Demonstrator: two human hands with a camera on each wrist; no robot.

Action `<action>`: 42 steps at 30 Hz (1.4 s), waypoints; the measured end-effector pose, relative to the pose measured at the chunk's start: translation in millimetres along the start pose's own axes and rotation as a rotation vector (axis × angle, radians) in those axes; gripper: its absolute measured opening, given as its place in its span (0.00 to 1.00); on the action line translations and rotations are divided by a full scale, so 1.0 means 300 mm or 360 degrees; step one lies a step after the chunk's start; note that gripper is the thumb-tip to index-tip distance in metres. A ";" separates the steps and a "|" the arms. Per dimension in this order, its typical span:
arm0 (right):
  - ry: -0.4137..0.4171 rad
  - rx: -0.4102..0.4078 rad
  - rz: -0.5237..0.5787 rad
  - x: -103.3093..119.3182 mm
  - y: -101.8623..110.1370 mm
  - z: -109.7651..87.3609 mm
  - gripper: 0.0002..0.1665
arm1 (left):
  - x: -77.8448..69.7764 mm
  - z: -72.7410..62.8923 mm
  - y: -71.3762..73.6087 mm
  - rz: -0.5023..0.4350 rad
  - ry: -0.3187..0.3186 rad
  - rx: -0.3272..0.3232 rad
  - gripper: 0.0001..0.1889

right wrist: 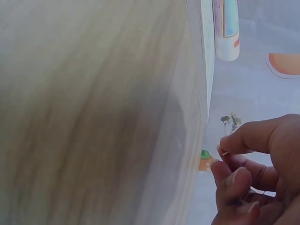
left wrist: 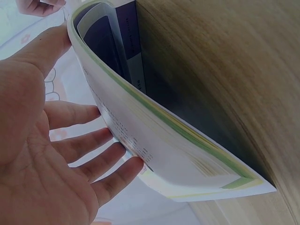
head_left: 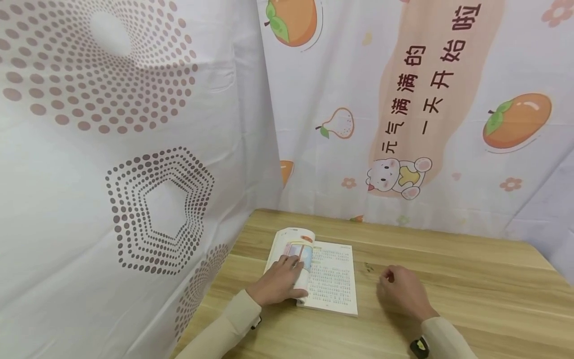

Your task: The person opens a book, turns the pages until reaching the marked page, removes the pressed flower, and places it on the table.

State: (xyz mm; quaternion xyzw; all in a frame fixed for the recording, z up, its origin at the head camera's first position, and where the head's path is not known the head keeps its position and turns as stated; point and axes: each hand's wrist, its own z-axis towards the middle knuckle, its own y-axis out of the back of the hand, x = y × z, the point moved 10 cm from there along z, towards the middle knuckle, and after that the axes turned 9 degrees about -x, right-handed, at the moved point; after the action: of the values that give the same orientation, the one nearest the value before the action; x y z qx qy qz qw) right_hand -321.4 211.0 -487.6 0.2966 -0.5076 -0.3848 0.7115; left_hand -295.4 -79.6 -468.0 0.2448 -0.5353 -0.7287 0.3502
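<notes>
An open book point(head_left: 332, 279) lies on the table, its left pages curled upward and showing a coloured picture, its right page covered in printed text. My left hand point(head_left: 279, 280) rests on the curled left pages. In the left wrist view the fingers point(left wrist: 119, 180) stretch fairly straight against the paper, and the thumb touches the bend. To the right of the book, above the table, is my right hand point(head_left: 405, 291). Its thumb and index finger pinch a tiny sprig point(right wrist: 230, 123) with thin stems, seen in the right wrist view; the other fingers are curled.
The wood-grain table point(head_left: 484, 294) reaches back to a patterned white curtain point(head_left: 314, 164) with fruit and lettering. At the left hangs another white curtain point(head_left: 166, 209) with dotted shapes, close beside the left forearm. A dark band point(head_left: 420, 347) sits on the right wrist.
</notes>
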 end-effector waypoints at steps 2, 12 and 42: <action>0.0005 -0.0003 -0.0007 -0.006 0.004 -0.003 0.05 | 0.000 0.000 0.000 0.0028 -0.0011 -0.0013 0.41; -0.0064 0.0037 -0.0015 -0.054 0.009 -0.012 0.06 | -0.001 0.003 -0.003 0.0070 -0.0013 0.0006 0.41; -0.0128 0.0142 -0.0011 -0.091 -0.006 -0.031 0.06 | 0.011 -0.002 -0.021 0.0032 0.0027 0.0062 0.41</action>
State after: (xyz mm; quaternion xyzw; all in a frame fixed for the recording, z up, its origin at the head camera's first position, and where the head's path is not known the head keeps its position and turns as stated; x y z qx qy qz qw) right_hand -318.1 233.5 -505.3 0.3142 -0.5514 -0.3758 0.6753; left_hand -298.7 -81.5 -474.0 0.2524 -0.5488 -0.7124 0.3572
